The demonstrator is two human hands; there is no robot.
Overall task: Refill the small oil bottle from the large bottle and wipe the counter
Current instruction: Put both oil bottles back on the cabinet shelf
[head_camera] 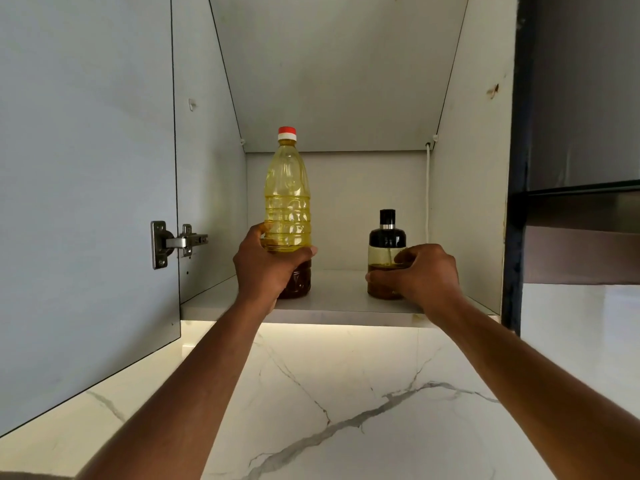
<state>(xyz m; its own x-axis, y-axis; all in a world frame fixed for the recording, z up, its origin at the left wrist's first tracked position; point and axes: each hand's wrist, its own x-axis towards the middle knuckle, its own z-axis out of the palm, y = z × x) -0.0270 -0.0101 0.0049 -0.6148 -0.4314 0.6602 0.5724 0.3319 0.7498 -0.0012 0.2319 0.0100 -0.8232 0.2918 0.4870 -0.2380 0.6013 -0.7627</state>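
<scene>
A tall clear plastic bottle of yellow oil (287, 199) with a red cap stands upright on the shelf (339, 308) of an open wall cupboard. My left hand (266, 268) grips its lower part. To the right stands the small glass oil bottle (387, 244) with a black top and a little oil at the bottom. My right hand (420, 275) grips its lower body. Both bottles rest on the shelf.
The cupboard door (86, 202) hangs open at the left with a metal hinge (176, 242). A white cable (427, 195) runs down the back right corner. Below the shelf is a white marble wall surface (346, 393). A dark cabinet (581, 133) is at the right.
</scene>
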